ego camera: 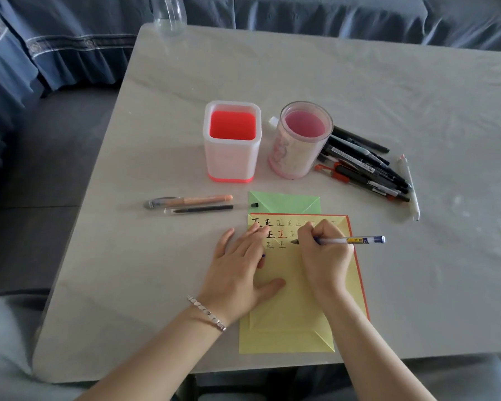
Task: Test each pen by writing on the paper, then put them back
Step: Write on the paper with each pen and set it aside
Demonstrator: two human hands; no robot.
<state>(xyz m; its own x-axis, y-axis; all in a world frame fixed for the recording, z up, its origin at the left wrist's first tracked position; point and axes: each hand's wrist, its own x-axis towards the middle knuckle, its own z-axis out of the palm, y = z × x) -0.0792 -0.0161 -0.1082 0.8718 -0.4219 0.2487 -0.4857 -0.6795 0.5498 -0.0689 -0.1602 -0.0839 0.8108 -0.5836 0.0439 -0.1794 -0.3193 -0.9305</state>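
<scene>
A yellow paper (289, 302) lies near the table's front edge, with rows of written characters along its top. My right hand (323, 256) grips a clear pen with a blue end (356, 240), its tip on the paper in the third row. My left hand (240, 267) presses flat on the paper's left side, and a small blue bit shows under its fingers. Two empty holders stand behind: a white and red square holder (232, 141) and a pink round holder (301, 140). A pile of several dark pens (365, 169) lies right of the round holder.
An orange pen (188, 201) and a clear pen with a dark refill (209, 209) lie left of a green paper (284, 202). A white pen (409, 186) lies right of the pile. A clear glass vessel (169, 15) stands at the table's far edge. A sofa surrounds the table.
</scene>
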